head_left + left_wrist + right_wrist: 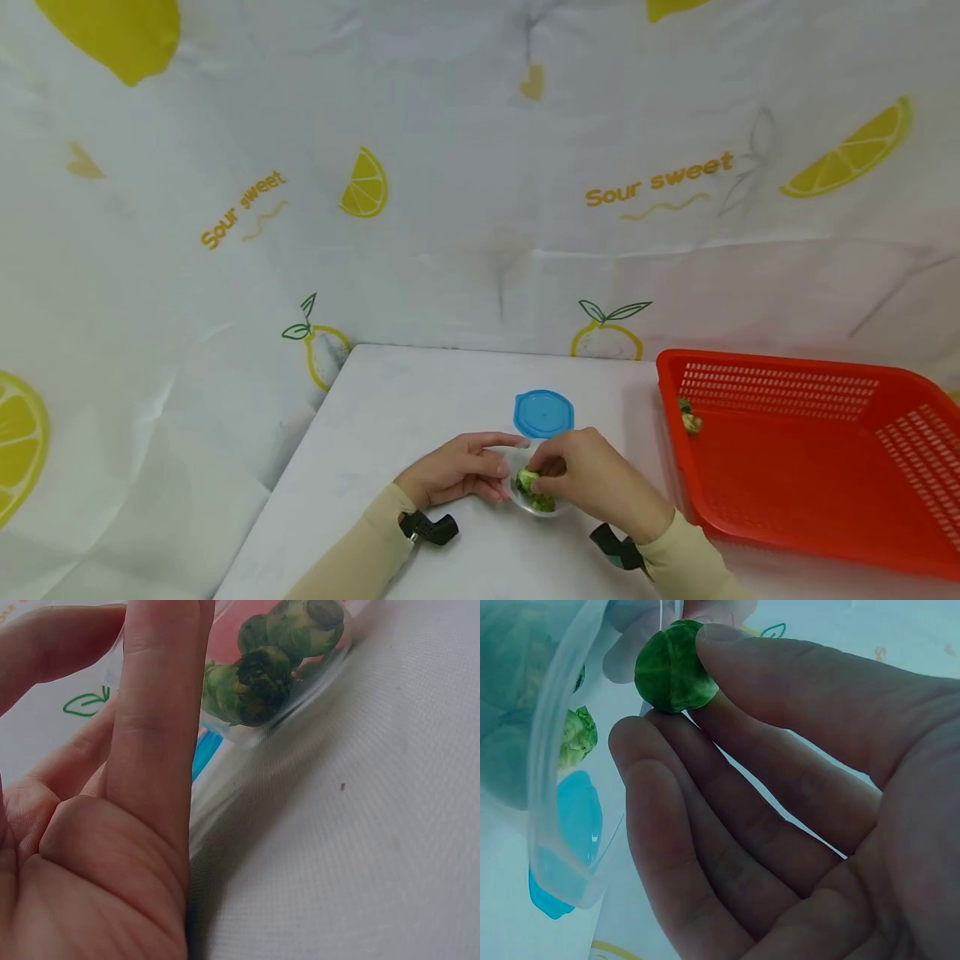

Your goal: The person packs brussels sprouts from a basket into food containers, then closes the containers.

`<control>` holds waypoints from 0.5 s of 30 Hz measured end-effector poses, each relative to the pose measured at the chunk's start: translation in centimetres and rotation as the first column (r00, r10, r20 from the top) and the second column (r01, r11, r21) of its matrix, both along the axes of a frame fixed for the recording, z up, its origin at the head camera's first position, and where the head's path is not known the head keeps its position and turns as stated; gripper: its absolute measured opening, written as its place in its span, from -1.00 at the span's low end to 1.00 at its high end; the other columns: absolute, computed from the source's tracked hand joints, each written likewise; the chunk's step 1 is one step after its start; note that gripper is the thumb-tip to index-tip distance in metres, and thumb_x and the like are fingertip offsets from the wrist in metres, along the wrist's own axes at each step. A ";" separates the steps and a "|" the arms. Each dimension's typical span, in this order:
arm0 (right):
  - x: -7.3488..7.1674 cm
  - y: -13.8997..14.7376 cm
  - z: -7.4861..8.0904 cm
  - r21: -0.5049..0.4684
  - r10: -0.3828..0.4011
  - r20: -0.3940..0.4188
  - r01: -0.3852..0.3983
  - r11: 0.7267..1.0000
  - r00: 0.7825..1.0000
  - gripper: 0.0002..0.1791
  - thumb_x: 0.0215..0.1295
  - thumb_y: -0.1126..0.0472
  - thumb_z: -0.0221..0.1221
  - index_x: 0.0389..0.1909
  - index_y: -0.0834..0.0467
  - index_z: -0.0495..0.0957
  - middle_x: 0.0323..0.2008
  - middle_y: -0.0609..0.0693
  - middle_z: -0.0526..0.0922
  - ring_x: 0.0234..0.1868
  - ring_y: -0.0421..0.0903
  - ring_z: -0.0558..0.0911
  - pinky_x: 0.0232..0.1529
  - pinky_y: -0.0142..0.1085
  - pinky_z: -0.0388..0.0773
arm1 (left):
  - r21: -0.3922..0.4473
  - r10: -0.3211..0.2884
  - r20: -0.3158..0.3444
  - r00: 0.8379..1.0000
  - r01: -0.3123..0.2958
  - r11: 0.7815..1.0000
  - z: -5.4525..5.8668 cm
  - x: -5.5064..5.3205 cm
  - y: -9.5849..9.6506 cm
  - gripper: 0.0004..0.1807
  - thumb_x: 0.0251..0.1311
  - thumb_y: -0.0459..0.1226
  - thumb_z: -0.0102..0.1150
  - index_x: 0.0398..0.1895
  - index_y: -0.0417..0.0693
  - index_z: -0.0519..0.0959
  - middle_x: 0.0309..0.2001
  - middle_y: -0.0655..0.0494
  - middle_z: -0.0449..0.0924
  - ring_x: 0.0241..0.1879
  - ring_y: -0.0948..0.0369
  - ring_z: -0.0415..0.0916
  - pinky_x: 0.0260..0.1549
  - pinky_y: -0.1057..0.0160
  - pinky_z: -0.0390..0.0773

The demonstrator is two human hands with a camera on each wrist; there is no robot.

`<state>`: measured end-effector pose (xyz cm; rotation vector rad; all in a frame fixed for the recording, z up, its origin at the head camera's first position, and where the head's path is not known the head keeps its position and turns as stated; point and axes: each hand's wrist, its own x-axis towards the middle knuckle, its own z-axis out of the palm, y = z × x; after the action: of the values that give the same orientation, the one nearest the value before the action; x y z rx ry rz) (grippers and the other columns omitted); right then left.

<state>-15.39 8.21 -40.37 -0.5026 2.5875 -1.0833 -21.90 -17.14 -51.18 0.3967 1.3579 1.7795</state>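
Observation:
A small clear plastic bowl (558, 510) stands on the white table, with green Brussels sprouts (259, 686) inside it. My left hand (459, 468) holds the bowl at its left side, thumb and fingers around the wall. Over the bowl, my right hand (596, 477) pinches one Brussels sprout (671, 671) between thumb and fingertips. The right wrist view shows this sprout close beside the bowl's rim (541, 761). Just behind the bowl lies a round blue lid (543, 413), flat on the table.
To the right stands a large red plastic basket (787, 467) with slotted walls. A few sprouts (691, 421) lie against its left inner side. A white cloth printed with lemons (465, 208) hangs behind the table (405, 400).

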 end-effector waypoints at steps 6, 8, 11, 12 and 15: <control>0.2 -0.2 -0.3 -0.003 -0.005 0.016 0.005 1.000 1.000 -0.89 0.26 0.23 0.54 -0.22 0.08 0.84 -0.35 -0.17 0.78 -0.30 -0.18 0.70 -0.25 -0.33 0.80 | 0.001 -0.005 0.000 1.000 0.005 1.000 -0.1 0.1 -0.1 -0.32 0.46 -0.36 0.25 0.62 -0.05 0.37 -0.23 0.09 0.81 -0.23 0.21 0.84 -0.15 0.28 0.85; 0.2 -0.3 -0.3 0.002 -0.008 0.016 0.008 1.000 1.000 -0.89 0.25 0.23 0.54 -0.22 0.08 0.84 -0.35 -0.17 0.78 -0.30 -0.18 0.69 -0.25 -0.32 0.81 | 0.005 -0.007 0.001 1.000 0.007 1.000 0.0 0.1 -0.1 -0.32 0.46 -0.35 0.26 0.62 -0.05 0.37 -0.23 0.09 0.82 -0.22 0.20 0.84 -0.16 0.28 0.85; 0.3 -0.4 -0.3 0.012 -0.006 0.009 0.006 1.000 1.000 -0.88 0.25 0.23 0.54 -0.22 0.09 0.84 -0.36 -0.17 0.78 -0.30 -0.18 0.69 -0.24 -0.31 0.81 | 0.008 -0.004 0.003 1.000 0.004 1.000 0.2 0.2 -0.1 -0.30 0.44 -0.35 0.28 0.62 -0.05 0.37 -0.23 0.09 0.82 -0.22 0.20 0.84 -0.16 0.30 0.85; 0.3 -0.5 -0.2 0.015 -0.005 0.007 0.005 1.000 1.000 -0.88 0.25 0.23 0.54 -0.22 0.09 0.84 -0.36 -0.17 0.78 -0.30 -0.18 0.69 -0.24 -0.31 0.82 | 0.008 -0.002 0.002 1.000 0.002 1.000 0.2 0.2 -0.1 -0.30 0.44 -0.35 0.28 0.62 -0.06 0.37 -0.23 0.09 0.81 -0.23 0.20 0.85 -0.17 0.30 0.85; 0.2 -0.5 -0.3 0.027 -0.003 -0.002 0.003 1.000 1.000 -0.88 0.25 0.24 0.54 -0.22 0.09 0.84 -0.35 -0.17 0.78 -0.30 -0.18 0.69 -0.23 -0.30 0.82 | 0.010 -0.001 -0.002 1.000 0.001 1.000 0.4 0.2 0.0 -0.29 0.43 -0.35 0.29 0.63 -0.07 0.36 -0.24 0.09 0.81 -0.23 0.20 0.85 -0.17 0.30 0.84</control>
<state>-15.17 7.73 -40.67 -0.4938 2.6020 -1.0486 -21.68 -17.16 -50.76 0.4046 1.3511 1.7864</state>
